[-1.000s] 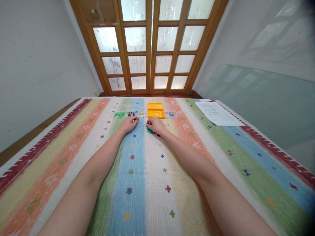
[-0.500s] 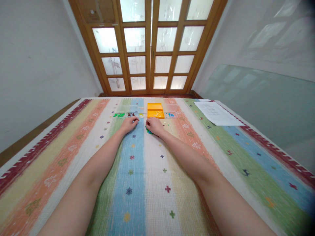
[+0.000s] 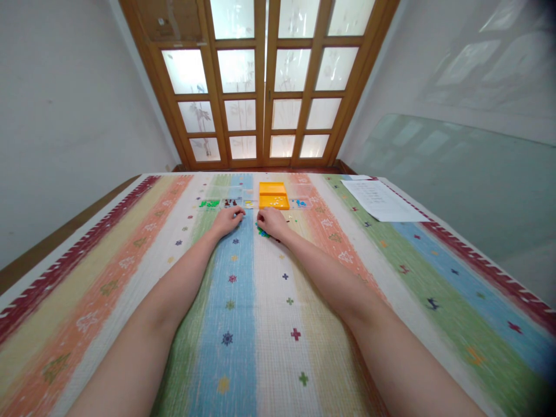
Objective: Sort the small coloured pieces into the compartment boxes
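My left hand [image 3: 229, 221] rests on the cloth with its fingers curled together. Whatever they hold, if anything, is too small to make out. Just behind it stands a clear box with green pieces [image 3: 209, 204] and dark red-brown pieces [image 3: 230, 202]. My right hand [image 3: 273, 221] is closed, fingertips down, over a small heap of blue and green pieces [image 3: 262, 231] partly hidden under it. What its fingers grip cannot be seen. An orange box [image 3: 274, 198], lid up, lies just beyond that hand with small pale pieces inside.
Blue pieces [image 3: 300, 203] sit in another clear box right of the orange one. Several tiny loose bits [image 3: 292, 220] lie beside my right wrist. A printed paper sheet [image 3: 382, 200] is on the striped tablecloth [image 3: 269, 347] at the far right.
Both hands stay in the same places with their fingers curled. Only the camera view has shifted very slightly.
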Motion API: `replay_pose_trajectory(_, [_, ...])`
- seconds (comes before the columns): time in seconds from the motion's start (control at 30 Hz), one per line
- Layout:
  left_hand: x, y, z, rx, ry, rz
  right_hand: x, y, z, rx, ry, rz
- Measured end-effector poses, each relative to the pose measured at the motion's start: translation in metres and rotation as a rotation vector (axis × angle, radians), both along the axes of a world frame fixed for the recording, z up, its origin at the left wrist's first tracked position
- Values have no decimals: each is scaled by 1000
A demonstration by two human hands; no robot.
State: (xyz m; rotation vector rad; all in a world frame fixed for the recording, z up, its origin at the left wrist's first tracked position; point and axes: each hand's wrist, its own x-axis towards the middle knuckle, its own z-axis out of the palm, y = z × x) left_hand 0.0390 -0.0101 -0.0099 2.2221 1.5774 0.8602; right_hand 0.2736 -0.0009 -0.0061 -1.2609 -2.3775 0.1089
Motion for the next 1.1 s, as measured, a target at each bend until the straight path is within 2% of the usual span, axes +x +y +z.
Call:
replay_pose_trajectory(0.2, [8, -5, 6, 16, 85, -42, 14, 10, 5, -24, 239, -78])
replay_pose_trajectory(0.37, [23, -12, 11, 59, 157, -140, 52, 34, 5, 41, 515, -231])
replay_pose_trajectory(0.57, [37, -19, 14, 96, 210, -233, 96, 58, -5, 108, 682, -402])
replay_pose_trajectory(0.83, [39, -19, 11, 120, 237, -259, 109, 72, -19, 98, 705, -424])
replay_pose_trajectory(1.1, [37, -16, 11, 158, 260, -203, 113, 75, -29, 124, 708, -448])
